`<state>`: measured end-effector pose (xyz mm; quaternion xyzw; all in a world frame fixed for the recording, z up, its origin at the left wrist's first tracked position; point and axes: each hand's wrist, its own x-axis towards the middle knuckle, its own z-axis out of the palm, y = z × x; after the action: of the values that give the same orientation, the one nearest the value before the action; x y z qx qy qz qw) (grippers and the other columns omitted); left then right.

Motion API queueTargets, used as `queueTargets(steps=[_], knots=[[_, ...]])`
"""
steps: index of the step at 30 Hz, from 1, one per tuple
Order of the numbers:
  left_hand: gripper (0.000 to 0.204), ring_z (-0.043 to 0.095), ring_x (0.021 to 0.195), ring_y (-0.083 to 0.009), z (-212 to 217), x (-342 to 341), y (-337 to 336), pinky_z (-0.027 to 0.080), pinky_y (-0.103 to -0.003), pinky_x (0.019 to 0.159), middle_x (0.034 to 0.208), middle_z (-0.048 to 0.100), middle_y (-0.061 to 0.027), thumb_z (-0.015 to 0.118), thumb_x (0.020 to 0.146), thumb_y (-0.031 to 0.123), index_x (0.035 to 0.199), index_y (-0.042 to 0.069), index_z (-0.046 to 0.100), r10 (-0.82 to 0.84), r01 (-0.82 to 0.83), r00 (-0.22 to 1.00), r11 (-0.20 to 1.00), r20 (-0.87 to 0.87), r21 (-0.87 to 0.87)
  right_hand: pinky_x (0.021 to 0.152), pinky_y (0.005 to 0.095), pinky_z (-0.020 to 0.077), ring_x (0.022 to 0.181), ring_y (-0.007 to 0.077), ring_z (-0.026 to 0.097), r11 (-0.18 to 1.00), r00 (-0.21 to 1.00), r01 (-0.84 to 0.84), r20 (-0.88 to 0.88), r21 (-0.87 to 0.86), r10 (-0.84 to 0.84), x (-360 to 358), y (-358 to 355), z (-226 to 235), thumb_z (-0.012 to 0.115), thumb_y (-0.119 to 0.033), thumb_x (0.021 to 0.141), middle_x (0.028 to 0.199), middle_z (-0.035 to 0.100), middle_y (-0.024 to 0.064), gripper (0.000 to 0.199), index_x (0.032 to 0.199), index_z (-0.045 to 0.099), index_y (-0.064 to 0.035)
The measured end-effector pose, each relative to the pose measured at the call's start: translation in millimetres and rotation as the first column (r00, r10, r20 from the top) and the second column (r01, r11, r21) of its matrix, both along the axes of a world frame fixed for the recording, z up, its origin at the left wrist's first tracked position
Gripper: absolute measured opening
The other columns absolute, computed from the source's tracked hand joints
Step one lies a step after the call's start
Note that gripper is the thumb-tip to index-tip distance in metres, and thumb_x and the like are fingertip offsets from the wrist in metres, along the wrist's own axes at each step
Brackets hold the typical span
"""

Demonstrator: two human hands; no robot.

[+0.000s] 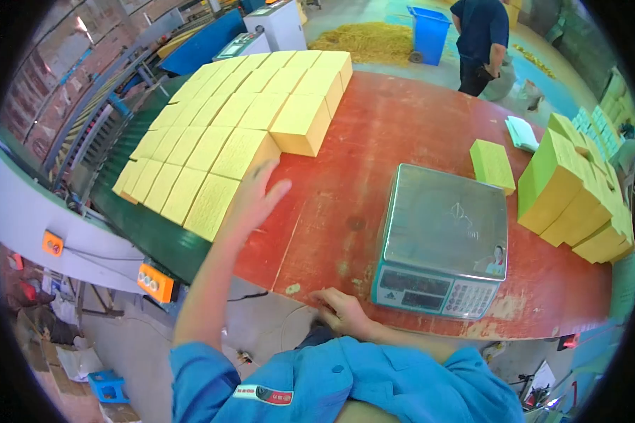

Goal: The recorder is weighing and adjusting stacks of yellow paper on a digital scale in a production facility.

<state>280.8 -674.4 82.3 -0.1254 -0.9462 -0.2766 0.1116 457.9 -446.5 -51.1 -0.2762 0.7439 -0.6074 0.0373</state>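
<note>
Several yellow blocks (218,146), which look like pressed stacks of paper, stand packed in rows at the left, partly over a dark green surface. My left hand (252,201) is at the right side of the near rows, its thumb spread away from the fingers. Whether it touches the block (212,202) beside it I cannot tell. My right hand (343,311) rests low at the front edge of the red table, fingers curled loosely with nothing seen in them. To its right stands a weighing scale (444,218) with a bare, clear-covered pan.
One yellow block (492,166) lies behind the scale, and more are stacked (568,187) at the right edge of the red table (346,211). A pale paper pile (521,132) lies nearby. Beyond are a person (481,42), a blue bin (429,35) and a yellow heap (363,42).
</note>
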Motion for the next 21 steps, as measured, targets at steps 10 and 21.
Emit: queueTargets(steps=[10, 21], knots=[[0.082, 0.026, 0.145, -0.0338, -55.7, -273.9, 8.5, 0.019, -0.048, 0.118, 0.155, 0.029, -0.0202, 0.038, 0.095, 0.064, 0.148, 0.002, 0.033, -0.12, 0.023, 0.984, 0.824, -0.135, -0.566, 0.065, 0.0359, 0.0547, 0.077, 0.0286, 0.068, 0.87, 0.898, 0.441, -0.106, 0.222, -0.428, 3.0, -30.4, -0.6, 0.064, 0.003, 0.079, 0.087, 0.067, 0.0131, 0.02, 0.098, 0.066, -0.0025], [0.088, 0.025, 0.145, -0.0346, -79.3, -187.5, 50.7, 0.016, -0.049, 0.119, 0.153, 0.03, -0.0235, 0.044, 0.091, 0.066, 0.146, -0.001, 0.033, -0.308, 0.22, 0.943, 0.857, -0.122, -0.466, 0.062, 0.0368, 0.0541, 0.071, 0.0289, 0.066, 0.832, 0.859, 0.504, -0.235, 0.232, -0.455, 0.4, -34.2, -4.8, 0.065, -0.001, 0.078, 0.086, 0.067, 0.0126, 0.019, 0.097, 0.065, -0.0031]])
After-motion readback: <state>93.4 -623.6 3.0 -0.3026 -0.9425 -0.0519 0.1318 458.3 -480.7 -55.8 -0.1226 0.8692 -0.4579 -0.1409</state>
